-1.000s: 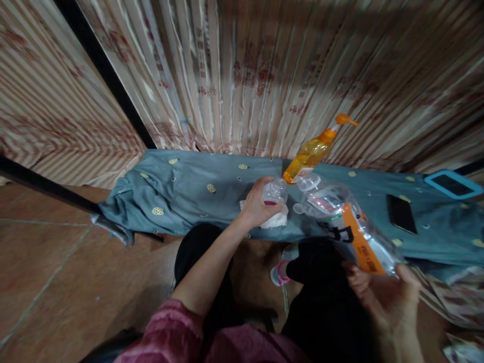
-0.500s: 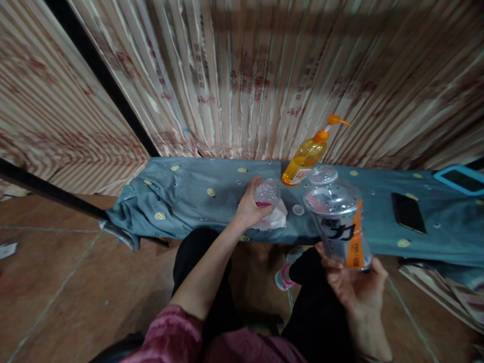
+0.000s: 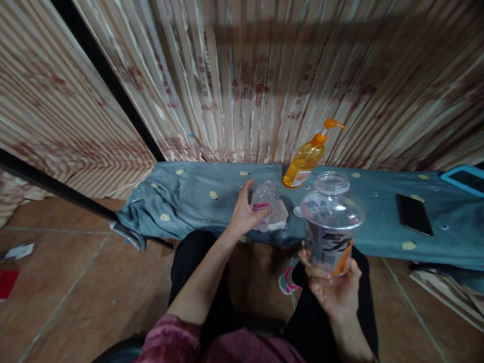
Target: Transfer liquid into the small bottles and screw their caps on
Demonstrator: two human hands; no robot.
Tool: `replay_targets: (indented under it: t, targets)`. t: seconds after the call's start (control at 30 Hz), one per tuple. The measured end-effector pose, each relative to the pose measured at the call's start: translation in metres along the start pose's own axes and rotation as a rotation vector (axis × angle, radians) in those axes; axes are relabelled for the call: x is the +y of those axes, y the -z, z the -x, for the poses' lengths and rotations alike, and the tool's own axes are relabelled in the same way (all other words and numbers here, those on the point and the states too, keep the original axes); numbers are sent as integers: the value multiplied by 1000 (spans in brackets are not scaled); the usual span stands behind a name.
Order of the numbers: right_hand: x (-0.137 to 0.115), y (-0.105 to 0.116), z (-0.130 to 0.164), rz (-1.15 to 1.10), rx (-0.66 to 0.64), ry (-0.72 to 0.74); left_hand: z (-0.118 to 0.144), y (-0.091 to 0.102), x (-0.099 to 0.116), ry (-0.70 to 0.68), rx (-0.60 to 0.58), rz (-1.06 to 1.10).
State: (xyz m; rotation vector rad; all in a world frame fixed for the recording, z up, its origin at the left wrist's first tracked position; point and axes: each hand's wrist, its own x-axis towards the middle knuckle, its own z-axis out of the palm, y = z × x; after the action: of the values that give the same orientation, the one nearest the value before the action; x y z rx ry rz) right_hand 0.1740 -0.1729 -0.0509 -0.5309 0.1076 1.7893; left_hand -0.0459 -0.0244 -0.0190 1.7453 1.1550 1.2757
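Note:
My left hand (image 3: 245, 212) is at a small clear plastic bottle (image 3: 266, 191) with a pink label. Its fingers are spread on the bottle's left and its thumb lies across the front, loosely around it. The small bottle stands on a folded white cloth or tissue (image 3: 279, 217). My right hand (image 3: 335, 287) grips a large clear plastic drink bottle (image 3: 333, 222) from below, its uncapped neck up. That bottle has a grey and orange label and is held before the bench's front edge. Behind it, a small round whitish cap (image 3: 297, 212) lies partly hidden.
A pump bottle (image 3: 304, 161) of orange-yellow liquid stands at the back of the cloth-covered bench (image 3: 192, 201). Farther right lie a black phone (image 3: 415, 215) and a blue-framed device (image 3: 463, 180). A striped curtain (image 3: 249, 91) hangs behind. A dark pole (image 3: 109, 80) slants at left.
My right hand has brought the large bottle left and turned it more upright. The fingers of my left hand have loosened from the small bottle, whose pink label now shows more.

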Motion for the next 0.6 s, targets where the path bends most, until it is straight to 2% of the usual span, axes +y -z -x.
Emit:
replay_targets:
  t: [0.17, 0.27, 0.33, 0.43, 0.53, 0.6]
  targets:
    - [35, 7, -10, -3, -184, -240, 37, 25, 17, -48, 59, 33]
    - [53, 7, -18, 28, -252, -317, 69, 30, 21, -48, 50, 75]
    - [62, 7, -24, 45, -248, -355, 88, 29, 20, 8, 25, 93]
    - [72, 6, -31, 68, -169, -423, 111, 23, 20, 89, 10, 109]
    - [84, 3, -36, 123, -71, -426, 123, 17, 23, 218, -93, 191]
    - [92, 0, -37, 173, -88, -441, 126, 16, 28, 344, -153, 299]
